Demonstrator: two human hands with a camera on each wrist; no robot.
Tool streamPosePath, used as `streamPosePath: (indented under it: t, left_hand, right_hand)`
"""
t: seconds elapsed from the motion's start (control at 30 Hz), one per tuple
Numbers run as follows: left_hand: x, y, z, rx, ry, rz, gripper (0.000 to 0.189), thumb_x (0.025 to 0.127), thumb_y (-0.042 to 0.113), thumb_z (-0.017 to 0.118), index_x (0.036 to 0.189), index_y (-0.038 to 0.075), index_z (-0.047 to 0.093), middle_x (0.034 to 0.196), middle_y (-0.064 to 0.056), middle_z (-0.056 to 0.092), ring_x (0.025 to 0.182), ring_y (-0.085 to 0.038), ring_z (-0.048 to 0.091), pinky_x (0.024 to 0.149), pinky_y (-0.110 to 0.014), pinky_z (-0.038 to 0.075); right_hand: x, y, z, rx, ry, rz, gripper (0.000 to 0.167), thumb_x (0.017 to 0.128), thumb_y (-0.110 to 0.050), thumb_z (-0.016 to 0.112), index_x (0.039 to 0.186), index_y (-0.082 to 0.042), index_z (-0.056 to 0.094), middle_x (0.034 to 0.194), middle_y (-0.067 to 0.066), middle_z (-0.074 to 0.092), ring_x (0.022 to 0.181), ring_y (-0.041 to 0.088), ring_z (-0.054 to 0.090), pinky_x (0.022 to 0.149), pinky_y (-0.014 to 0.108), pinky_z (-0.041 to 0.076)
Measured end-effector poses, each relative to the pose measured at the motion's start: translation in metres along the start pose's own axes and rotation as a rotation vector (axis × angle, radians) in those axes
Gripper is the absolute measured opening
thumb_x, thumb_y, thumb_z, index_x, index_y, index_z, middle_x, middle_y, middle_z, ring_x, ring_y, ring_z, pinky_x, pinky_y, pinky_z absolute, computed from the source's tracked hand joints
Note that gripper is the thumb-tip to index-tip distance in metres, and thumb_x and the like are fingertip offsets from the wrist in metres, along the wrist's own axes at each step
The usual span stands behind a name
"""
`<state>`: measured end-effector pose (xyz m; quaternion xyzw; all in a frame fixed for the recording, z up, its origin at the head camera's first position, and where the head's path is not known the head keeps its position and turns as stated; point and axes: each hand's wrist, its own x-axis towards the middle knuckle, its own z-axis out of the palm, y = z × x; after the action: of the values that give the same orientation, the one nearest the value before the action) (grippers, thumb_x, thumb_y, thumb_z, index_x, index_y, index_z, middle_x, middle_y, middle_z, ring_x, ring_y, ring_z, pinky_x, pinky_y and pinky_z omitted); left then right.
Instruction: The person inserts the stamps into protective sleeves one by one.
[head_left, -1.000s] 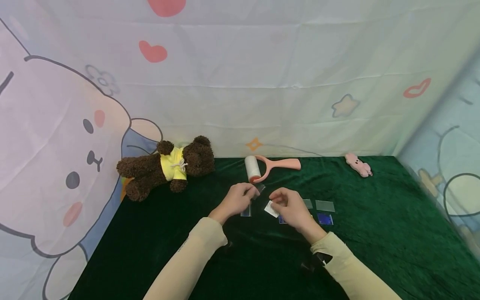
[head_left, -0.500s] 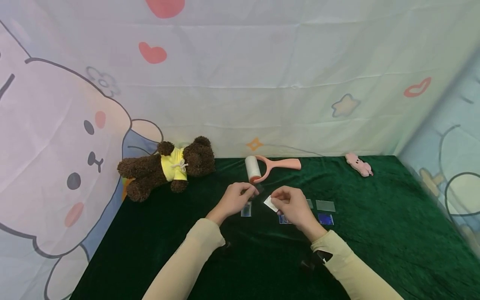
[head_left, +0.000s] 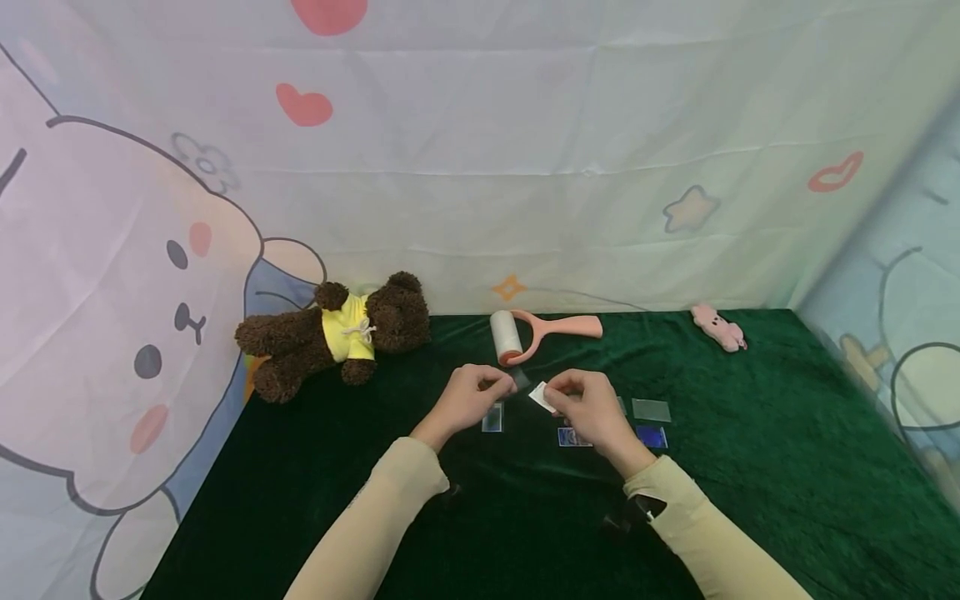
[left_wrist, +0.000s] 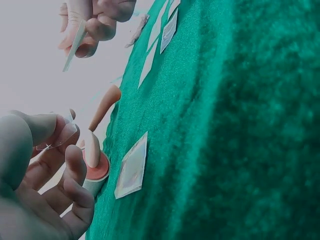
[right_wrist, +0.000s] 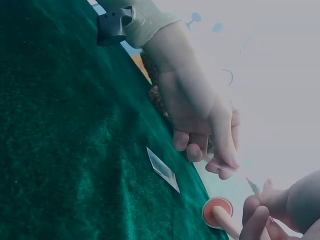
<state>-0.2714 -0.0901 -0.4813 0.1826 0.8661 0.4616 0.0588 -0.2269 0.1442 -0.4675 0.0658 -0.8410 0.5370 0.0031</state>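
My left hand (head_left: 467, 397) pinches a small clear plastic sleeve (left_wrist: 64, 134) between thumb and fingers, above the green cloth. To its right, my right hand (head_left: 589, 407) pinches a small white-faced card (head_left: 542, 397) by one end. Card and sleeve are held apart, a short gap between them. Below the left hand lies a card (head_left: 492, 417) that looks sleeved. A printed card (head_left: 573, 437) and a blue card (head_left: 651, 437) lie below and beside the right hand. Behind them is a clear sleeve (head_left: 651, 411), with another flat piece (head_left: 621, 406) partly hidden by the right hand.
A lint roller (head_left: 506, 337) with a pink handle lies beyond the hands. At the back left a brown teddy bear (head_left: 345, 333) in a yellow top lies on its side. A small pink plush (head_left: 717, 327) is at the back right. Printed fabric (head_left: 480, 208) hangs behind the table.
My right hand has risen slightly with the white card, and more of the printed card beneath it shows. My left hand stays nearly in place, still holding the clear sleeve.
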Motion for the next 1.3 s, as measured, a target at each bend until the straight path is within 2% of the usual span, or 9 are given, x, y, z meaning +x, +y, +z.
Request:
streamPosePath:
  t: [0.17, 0.4, 0.57, 0.83, 1.07, 1.3]
  left_hand:
    - [-0.0005, -0.0005, -0.0008, 0.005, -0.002, -0.005, 0.022, 0.106, 0.030, 0.064, 0.108, 0.018, 0.082, 0.104, 0.003, 0.076, 0.091, -0.019, 0.065, 0.087, -0.041, 0.057]
    - [0.0000, -0.0009, -0.0032, 0.014, 0.006, -0.006, 0.020, 0.104, 0.030, 0.068, 0.107, 0.018, 0.083, 0.100, 0.003, 0.076, 0.088, -0.018, 0.065, 0.082, -0.038, 0.056]
    - [0.0000, -0.0013, -0.0037, 0.028, 0.009, 0.003, 0.016, 0.102, 0.030, 0.071, 0.104, 0.020, 0.084, 0.099, 0.006, 0.076, 0.089, -0.018, 0.065, 0.082, -0.038, 0.056]
    - [-0.0008, -0.0014, -0.0029, 0.013, -0.012, -0.021, 0.018, 0.101, 0.032, 0.072, 0.101, 0.020, 0.085, 0.093, 0.006, 0.076, 0.087, -0.020, 0.065, 0.082, -0.040, 0.055]
    - [-0.0024, 0.0007, -0.0035, 0.007, -0.044, -0.024, 0.020, 0.102, 0.032, 0.071, 0.103, 0.018, 0.085, 0.095, 0.006, 0.078, 0.088, -0.016, 0.070, 0.086, -0.042, 0.058]
    - [-0.0032, 0.0016, -0.0045, 0.033, -0.063, -0.001, 0.020, 0.103, 0.030, 0.069, 0.101, 0.017, 0.085, 0.094, 0.006, 0.079, 0.087, -0.012, 0.070, 0.084, -0.039, 0.058]
  right_hand:
    - [0.0003, -0.0009, -0.0015, 0.013, -0.024, 0.003, 0.013, 0.101, -0.012, 0.072, 0.111, -0.005, 0.076, 0.104, 0.012, 0.073, 0.078, 0.022, 0.064, 0.070, 0.032, 0.057]
    - [0.0018, -0.0040, -0.0041, 0.025, -0.017, -0.027, 0.018, 0.100, -0.008, 0.071, 0.118, -0.005, 0.075, 0.117, 0.017, 0.071, 0.084, 0.023, 0.067, 0.074, 0.032, 0.059]
    - [0.0026, -0.0035, -0.0058, 0.032, 0.019, -0.062, 0.015, 0.100, -0.009, 0.072, 0.114, -0.005, 0.074, 0.117, 0.017, 0.072, 0.089, 0.024, 0.069, 0.075, 0.030, 0.057]
    - [0.0031, -0.0026, -0.0065, 0.044, 0.055, -0.051, 0.015, 0.099, -0.013, 0.074, 0.111, -0.005, 0.074, 0.111, 0.015, 0.073, 0.090, 0.024, 0.070, 0.076, 0.031, 0.057]
    - [0.0031, -0.0035, -0.0076, 0.003, 0.081, -0.090, 0.015, 0.099, -0.015, 0.073, 0.112, -0.009, 0.077, 0.109, 0.011, 0.075, 0.088, 0.025, 0.066, 0.078, 0.036, 0.055]
    - [0.0046, -0.0020, -0.0089, -0.042, 0.095, -0.135, 0.016, 0.100, -0.010, 0.071, 0.115, -0.011, 0.078, 0.108, 0.009, 0.075, 0.089, 0.024, 0.064, 0.079, 0.037, 0.052]
